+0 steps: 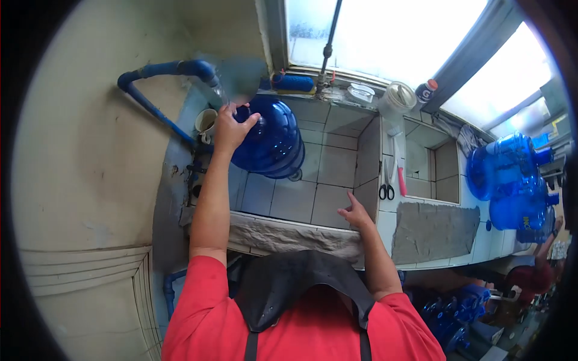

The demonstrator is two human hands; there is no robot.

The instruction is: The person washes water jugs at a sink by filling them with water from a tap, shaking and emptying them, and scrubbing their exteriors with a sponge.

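Observation:
A large blue water jug [271, 138] stands in the tiled basin [337, 162], under the end of a blue pipe [201, 69]. At the jug's top, my left hand [233, 127] is held with thumb and fingers apart, beside the clear tip of the pipe. Whether its fingers touch the jug's neck is hard to make out. My right hand [356, 212] hangs over the basin's front right part, index finger stretched out, holding nothing. A grey cloth [295, 237] lies along the basin's front edge.
Right of the basin lie black-handled scissors [386, 191], a pink-handled knife [401, 180] and a grey mat [436, 233]. A clear tub [397, 99] and a bottle [427, 91] stand by the window. Blue jugs [512, 174] are at the right; another person [530, 280] is beyond.

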